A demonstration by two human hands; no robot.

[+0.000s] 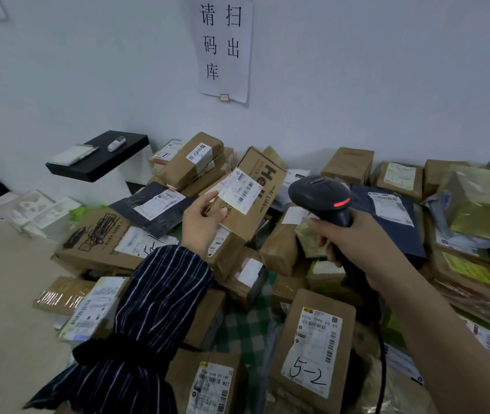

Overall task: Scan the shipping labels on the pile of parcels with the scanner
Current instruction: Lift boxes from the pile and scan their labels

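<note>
Mid-frame: box held up by left hand, fingers pinching edge, label tilted twd scanner. Scanner gripped by right hand, fingers wrapped round handle, aimed at label so barcode can be read.

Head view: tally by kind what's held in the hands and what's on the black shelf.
Scanner, right hand: 1
Box, left hand: 1
Pad, shelf: 1
Pen: 1
White gadget: 1
Total: 5
</note>
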